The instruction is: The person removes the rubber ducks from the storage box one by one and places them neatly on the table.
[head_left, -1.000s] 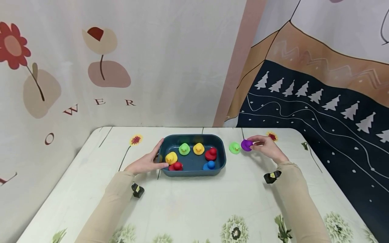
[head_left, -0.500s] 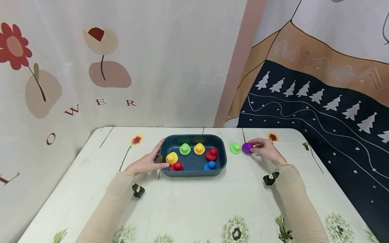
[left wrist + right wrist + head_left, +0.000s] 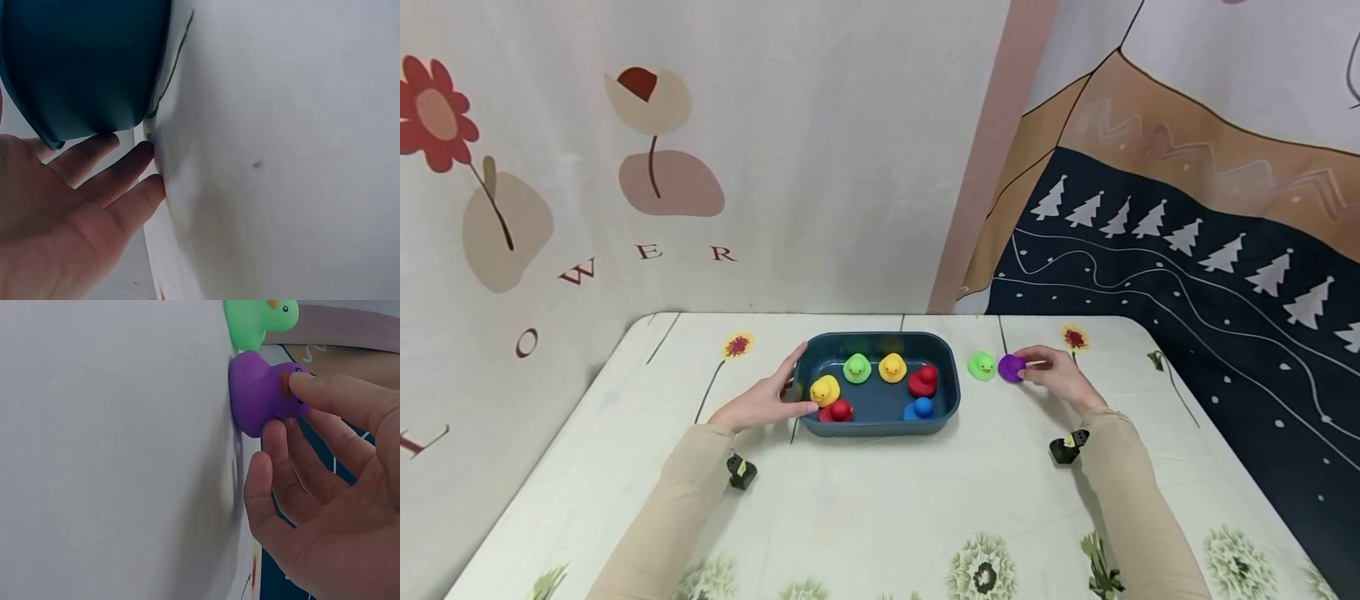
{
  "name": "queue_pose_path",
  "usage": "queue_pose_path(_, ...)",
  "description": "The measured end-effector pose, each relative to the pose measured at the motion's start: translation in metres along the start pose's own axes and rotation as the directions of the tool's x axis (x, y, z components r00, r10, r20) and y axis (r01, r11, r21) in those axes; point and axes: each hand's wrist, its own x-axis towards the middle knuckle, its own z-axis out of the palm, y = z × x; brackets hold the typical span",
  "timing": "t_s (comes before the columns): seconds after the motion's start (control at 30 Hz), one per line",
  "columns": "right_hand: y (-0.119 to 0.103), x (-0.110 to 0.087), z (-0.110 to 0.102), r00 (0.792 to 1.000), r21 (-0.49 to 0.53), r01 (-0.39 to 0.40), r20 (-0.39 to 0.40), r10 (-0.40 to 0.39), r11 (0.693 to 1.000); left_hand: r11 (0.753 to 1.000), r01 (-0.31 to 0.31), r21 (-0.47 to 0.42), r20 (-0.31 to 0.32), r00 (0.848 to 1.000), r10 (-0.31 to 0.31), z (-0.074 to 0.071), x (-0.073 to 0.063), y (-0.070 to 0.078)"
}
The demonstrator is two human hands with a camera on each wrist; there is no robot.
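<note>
The right hand pinches the purple duck, beside a green duck near the far edge of the table. The left hand, fingers spread wide, touches the tray, which holds 6 ducks.

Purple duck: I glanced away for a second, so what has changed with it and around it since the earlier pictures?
The purple duck has shifted slightly down the head view, the right hand moving with it and keeping hold. Nothing was let go. The left hand, the tray, its ducks and the green duck beside the purple one stayed put.
</note>
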Motion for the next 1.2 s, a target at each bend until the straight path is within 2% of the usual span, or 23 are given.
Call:
queue_pose_path(0.3, -0.004, -0.008, -0.004, 1.000, -0.005, -0.004, -0.004, 0.004, 1.000, 0.999, -0.012, 0.036, -0.002, 1.000, 0.012, -0.001, -0.001, 0.002)
queue_pose_path(0.53, -0.017, -0.014, -0.004, 0.997, 0.003, 0.079, -0.022, -0.079, 0.997, 0.998, -0.021, 0.057, -0.019, 1.000, 0.023, -0.002, 0.000, -0.001)
queue_pose_path(0.73, -0.030, -0.013, 0.006, 0.991, -0.006, 0.127, -0.030, -0.127, 0.992, 0.997, -0.033, 0.071, -0.015, 0.999, 0.034, -0.003, 0.001, 0.000)
queue_pose_path(0.87, -0.037, -0.013, 0.014, 0.988, 0.000, 0.156, -0.022, -0.156, 0.988, 0.993, -0.029, 0.113, -0.014, 0.999, 0.030, -0.004, 0.001, -0.002)
queue_pose_path(1.2, -0.046, -0.014, 0.036, 0.977, 0.033, 0.214, 0.001, -0.214, 0.976, 0.984, -0.055, 0.168, -0.028, 0.998, 0.061, -0.003, 0.003, -0.004)
